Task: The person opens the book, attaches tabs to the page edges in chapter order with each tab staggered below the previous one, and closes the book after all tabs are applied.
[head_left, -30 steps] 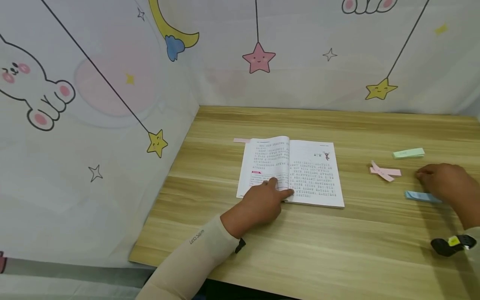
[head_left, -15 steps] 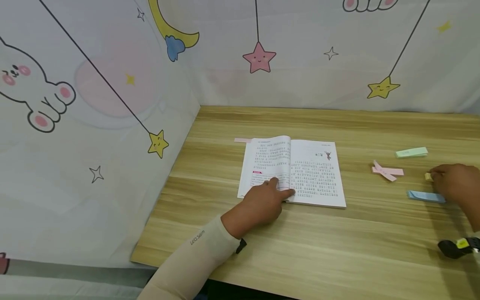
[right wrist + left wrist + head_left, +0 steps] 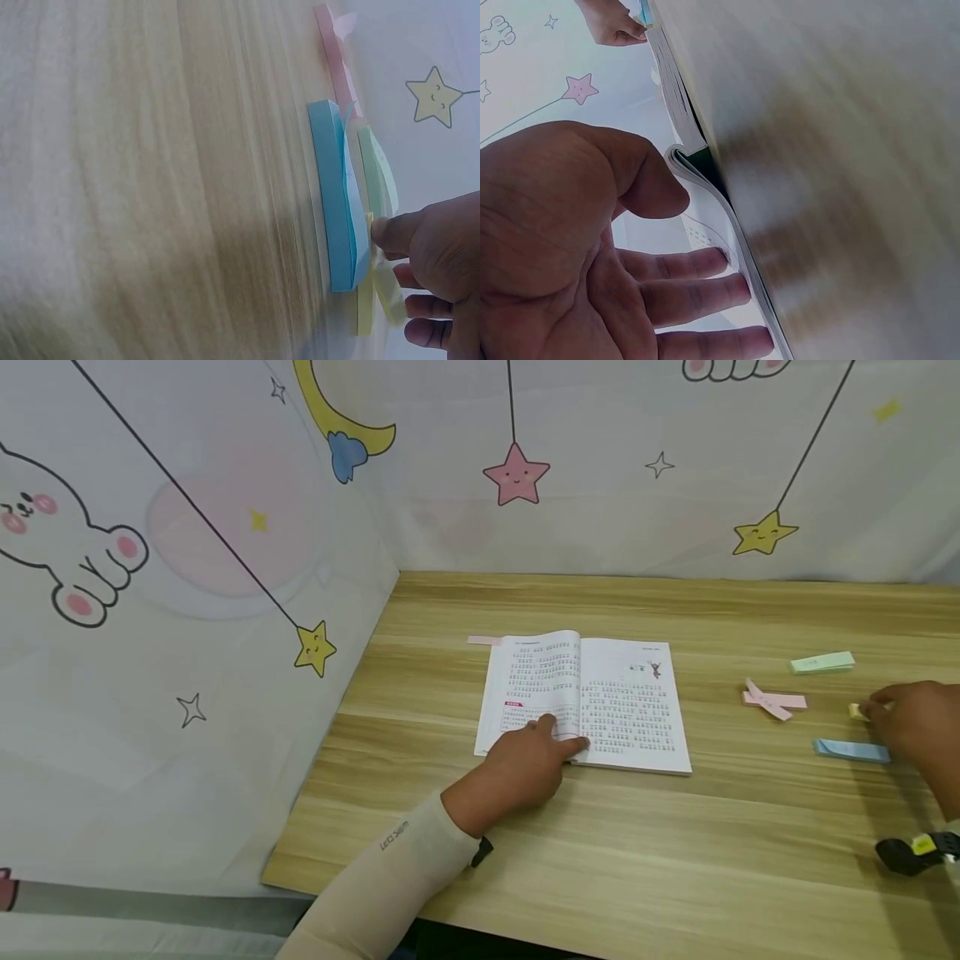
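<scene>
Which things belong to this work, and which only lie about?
Probably in use:
open white paper book, under left hand
pale pink paper strip at its edge
yellow paper strips, at right hand

Probably lying about:
green paper strips
blue paper strips
crossed pink paper strips

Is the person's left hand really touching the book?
Touching. The head view shows it: the left hand rests on the near edge of the open book, covering some of the print.

Colours on a tan, wood-grained table point(image 3: 675, 852).
A pink pad point(image 3: 776, 700), a green pad point(image 3: 822, 664), a blue pad point(image 3: 852, 752) and, partly hidden, an apparently yellow pad point(image 3: 365, 309); the book point(image 3: 633, 714) shows dark print on white.
</scene>
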A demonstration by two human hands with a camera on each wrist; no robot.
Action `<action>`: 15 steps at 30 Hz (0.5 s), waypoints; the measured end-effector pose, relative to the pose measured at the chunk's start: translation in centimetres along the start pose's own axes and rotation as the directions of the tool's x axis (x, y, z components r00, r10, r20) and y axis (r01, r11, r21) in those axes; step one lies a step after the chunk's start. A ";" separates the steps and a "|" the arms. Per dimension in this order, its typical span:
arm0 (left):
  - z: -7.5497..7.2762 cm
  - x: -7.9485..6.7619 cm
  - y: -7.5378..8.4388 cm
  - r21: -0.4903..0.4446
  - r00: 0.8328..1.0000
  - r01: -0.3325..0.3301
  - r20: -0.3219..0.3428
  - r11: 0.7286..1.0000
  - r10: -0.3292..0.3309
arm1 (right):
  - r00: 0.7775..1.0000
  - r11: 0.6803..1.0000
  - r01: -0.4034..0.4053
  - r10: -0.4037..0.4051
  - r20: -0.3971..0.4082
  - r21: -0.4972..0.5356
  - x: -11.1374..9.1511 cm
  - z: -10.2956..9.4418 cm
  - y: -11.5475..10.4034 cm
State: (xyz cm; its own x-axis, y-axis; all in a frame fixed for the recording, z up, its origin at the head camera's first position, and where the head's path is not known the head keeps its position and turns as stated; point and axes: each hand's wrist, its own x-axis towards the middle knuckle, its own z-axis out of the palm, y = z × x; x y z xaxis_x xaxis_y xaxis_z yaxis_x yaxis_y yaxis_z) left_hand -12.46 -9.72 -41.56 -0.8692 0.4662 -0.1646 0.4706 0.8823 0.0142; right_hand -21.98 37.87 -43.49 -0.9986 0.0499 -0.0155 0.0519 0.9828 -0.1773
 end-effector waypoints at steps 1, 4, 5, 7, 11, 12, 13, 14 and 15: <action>0.0 0.0 0.0 0.000 1.000 -0.002 -0.001 1.000 0.002 | 1.000 1.000 -0.001 0.001 0.002 0.002 0.0 0.0 0.0; 0.0 0.0 0.0 0.004 1.000 -0.006 -0.006 1.000 0.006 | 1.000 1.000 -0.013 0.013 0.006 0.004 -0.1 -0.2 -0.2; -0.1 0.0 0.0 0.005 1.000 -0.008 -0.008 1.000 0.008 | 1.000 1.000 -0.013 0.013 0.005 0.010 -0.2 -0.2 -0.3; 0.0 0.0 0.0 0.008 1.000 -0.011 -0.010 1.000 0.011 | 1.000 1.000 -0.016 0.016 0.007 0.015 -0.3 -0.4 -0.4; 0.0 0.0 -0.1 0.011 1.000 -0.013 -0.013 1.000 0.013 | 1.000 0.999 -0.002 0.001 0.016 0.042 -0.1 -0.5 -0.5; 0.1 0.0 -0.1 0.012 1.000 -0.012 -0.012 1.000 0.012 | 1.000 0.999 0.006 -0.007 0.026 0.049 0.0 -0.5 -0.4; 0.1 0.0 -0.1 0.011 1.000 -0.010 -0.012 1.000 0.010 | 0.999 0.998 0.021 -0.023 0.032 0.063 0.1 -0.4 -0.4; 0.0 0.0 -0.1 0.010 1.000 -0.009 -0.011 1.000 0.009 | 0.999 0.997 0.036 -0.039 0.037 0.071 0.1 -0.4 -0.3; 0.0 0.0 -0.1 0.008 1.000 -0.008 -0.009 1.000 0.008 | 0.998 0.996 0.047 -0.050 0.044 0.073 0.1 -0.3 -0.2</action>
State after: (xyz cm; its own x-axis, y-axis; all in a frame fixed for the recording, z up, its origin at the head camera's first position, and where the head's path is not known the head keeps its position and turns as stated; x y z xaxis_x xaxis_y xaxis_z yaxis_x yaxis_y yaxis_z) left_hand -12.48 -9.80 -41.57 -0.8667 0.4739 -0.1560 0.4786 0.8780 0.0079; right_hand -22.12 37.73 -43.12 -0.9987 -0.0072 -0.0496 0.0054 0.9684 -0.2495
